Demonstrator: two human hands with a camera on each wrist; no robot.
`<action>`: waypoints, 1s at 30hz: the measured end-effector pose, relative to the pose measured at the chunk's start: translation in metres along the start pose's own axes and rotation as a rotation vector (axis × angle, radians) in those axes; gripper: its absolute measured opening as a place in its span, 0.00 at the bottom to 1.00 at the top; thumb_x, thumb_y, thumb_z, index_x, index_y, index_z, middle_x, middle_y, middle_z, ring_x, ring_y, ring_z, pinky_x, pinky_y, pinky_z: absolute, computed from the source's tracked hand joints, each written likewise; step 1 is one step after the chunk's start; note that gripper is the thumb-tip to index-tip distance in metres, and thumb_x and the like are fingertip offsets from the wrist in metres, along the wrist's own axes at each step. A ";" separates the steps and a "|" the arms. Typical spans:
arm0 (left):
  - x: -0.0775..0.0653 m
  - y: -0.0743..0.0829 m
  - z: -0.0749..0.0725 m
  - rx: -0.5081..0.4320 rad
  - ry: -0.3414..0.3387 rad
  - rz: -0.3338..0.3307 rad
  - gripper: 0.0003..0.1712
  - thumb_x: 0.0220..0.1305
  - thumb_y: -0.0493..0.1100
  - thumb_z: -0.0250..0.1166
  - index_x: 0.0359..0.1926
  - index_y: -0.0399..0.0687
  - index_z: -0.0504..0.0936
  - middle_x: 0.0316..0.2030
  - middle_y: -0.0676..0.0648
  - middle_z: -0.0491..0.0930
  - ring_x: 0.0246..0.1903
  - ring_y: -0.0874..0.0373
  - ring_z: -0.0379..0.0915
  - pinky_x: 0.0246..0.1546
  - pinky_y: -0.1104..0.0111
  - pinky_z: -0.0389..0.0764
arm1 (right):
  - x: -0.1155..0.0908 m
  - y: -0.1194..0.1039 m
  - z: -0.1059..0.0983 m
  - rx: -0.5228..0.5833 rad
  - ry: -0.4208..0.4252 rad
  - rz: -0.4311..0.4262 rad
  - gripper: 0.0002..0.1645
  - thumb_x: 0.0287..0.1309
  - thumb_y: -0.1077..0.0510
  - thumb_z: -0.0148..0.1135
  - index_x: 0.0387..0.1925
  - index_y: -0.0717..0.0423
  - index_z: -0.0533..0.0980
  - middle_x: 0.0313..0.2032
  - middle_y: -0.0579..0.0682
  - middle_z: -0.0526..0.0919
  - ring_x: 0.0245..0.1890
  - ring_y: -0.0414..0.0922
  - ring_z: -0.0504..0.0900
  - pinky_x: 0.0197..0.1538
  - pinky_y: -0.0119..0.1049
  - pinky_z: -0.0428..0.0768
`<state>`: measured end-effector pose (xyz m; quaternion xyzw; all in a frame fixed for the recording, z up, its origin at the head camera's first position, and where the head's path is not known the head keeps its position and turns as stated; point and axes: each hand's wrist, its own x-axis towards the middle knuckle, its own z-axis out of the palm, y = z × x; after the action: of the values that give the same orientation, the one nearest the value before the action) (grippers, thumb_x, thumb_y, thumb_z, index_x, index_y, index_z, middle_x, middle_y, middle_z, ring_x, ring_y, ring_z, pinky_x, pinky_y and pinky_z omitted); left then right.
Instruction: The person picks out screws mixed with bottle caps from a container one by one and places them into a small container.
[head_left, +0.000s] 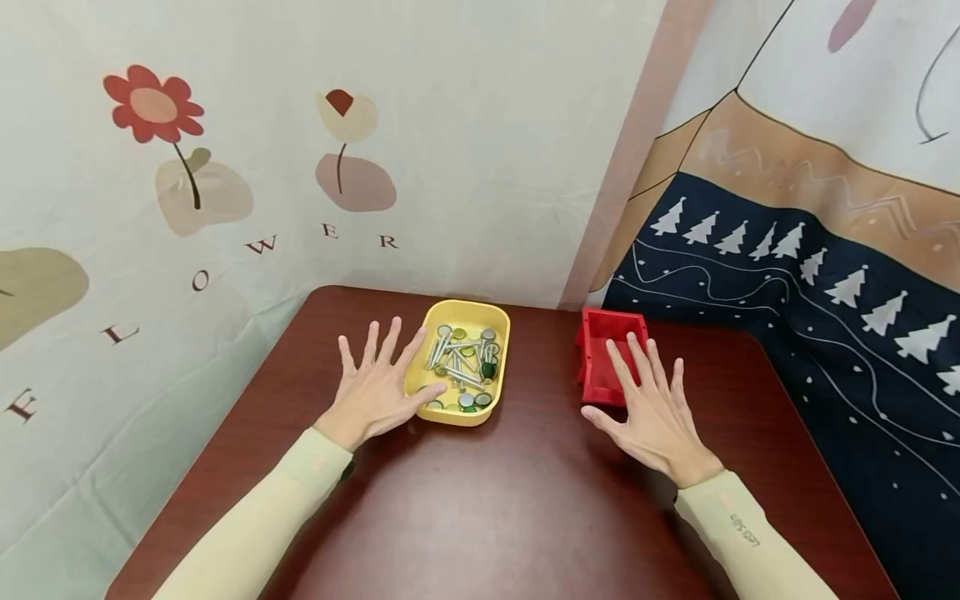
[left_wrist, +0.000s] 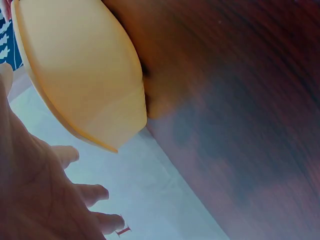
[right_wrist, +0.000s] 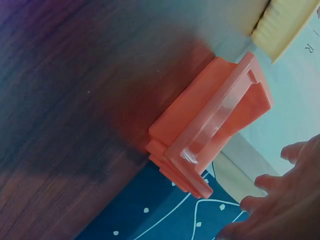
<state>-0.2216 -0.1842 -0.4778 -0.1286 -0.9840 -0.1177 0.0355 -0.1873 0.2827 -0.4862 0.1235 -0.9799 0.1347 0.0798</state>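
A yellow tray (head_left: 459, 418) on the table holds a mix of metal screws or bolts (head_left: 465, 377) and bottle caps (head_left: 467, 400), silver, gold and green. My left hand (head_left: 375, 392) is spread at the tray's left side, its thumb over the near-left rim; whether it touches cannot be told. To the right stands a red plastic bin (head_left: 597, 367), and no contents show in the part I see. With fingers spread, my right hand (head_left: 652, 412) hovers over the bin's near right part and hides some of it. Neither hand holds anything.
Both containers stand near the back of the dark reddish-brown table (head_left: 465, 517). Behind it hangs a pale curtain (head_left: 480, 150) with flower prints. A navy cloth (head_left: 712, 250) with white trees hangs at the right edge.
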 end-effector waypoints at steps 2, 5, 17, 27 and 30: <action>0.001 -0.001 0.001 -0.006 -0.001 -0.003 0.65 0.73 0.90 0.55 0.98 0.71 0.46 0.98 0.40 0.36 0.96 0.29 0.28 0.85 0.17 0.23 | 0.001 -0.001 0.001 0.002 -0.003 -0.005 0.72 0.69 0.19 0.66 0.99 0.34 0.42 0.98 0.55 0.38 0.97 0.68 0.36 0.90 0.84 0.34; 0.003 -0.002 0.003 -0.018 -0.003 -0.002 0.64 0.74 0.89 0.54 0.98 0.73 0.43 0.98 0.41 0.36 0.96 0.29 0.28 0.85 0.17 0.24 | 0.004 -0.004 0.001 -0.001 0.004 -0.016 0.71 0.69 0.20 0.67 0.99 0.35 0.43 0.98 0.56 0.41 0.97 0.68 0.38 0.90 0.84 0.36; 0.011 -0.001 0.021 -0.064 -0.016 0.011 0.66 0.78 0.84 0.58 0.98 0.55 0.44 0.98 0.49 0.41 0.97 0.32 0.32 0.86 0.20 0.21 | 0.019 -0.025 -0.002 0.011 0.006 -0.069 0.68 0.71 0.22 0.67 0.98 0.36 0.47 0.97 0.53 0.47 0.97 0.65 0.44 0.91 0.82 0.42; 0.005 0.010 0.023 -0.065 -0.011 -0.009 0.69 0.77 0.87 0.54 0.98 0.51 0.42 0.98 0.48 0.40 0.97 0.34 0.32 0.87 0.20 0.25 | 0.035 -0.053 -0.003 0.018 -0.006 -0.149 0.64 0.75 0.21 0.64 0.98 0.33 0.47 0.97 0.53 0.50 0.97 0.63 0.46 0.93 0.78 0.45; 0.004 0.013 0.022 -0.054 -0.016 -0.014 0.70 0.77 0.87 0.54 0.98 0.50 0.42 0.98 0.47 0.40 0.97 0.34 0.31 0.87 0.20 0.25 | 0.043 -0.063 -0.004 0.012 -0.006 -0.179 0.63 0.76 0.22 0.63 0.98 0.35 0.48 0.96 0.53 0.52 0.97 0.63 0.47 0.93 0.77 0.47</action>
<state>-0.2226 -0.1654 -0.4959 -0.1237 -0.9816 -0.1433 0.0232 -0.2112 0.2160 -0.4586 0.2114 -0.9644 0.1323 0.0877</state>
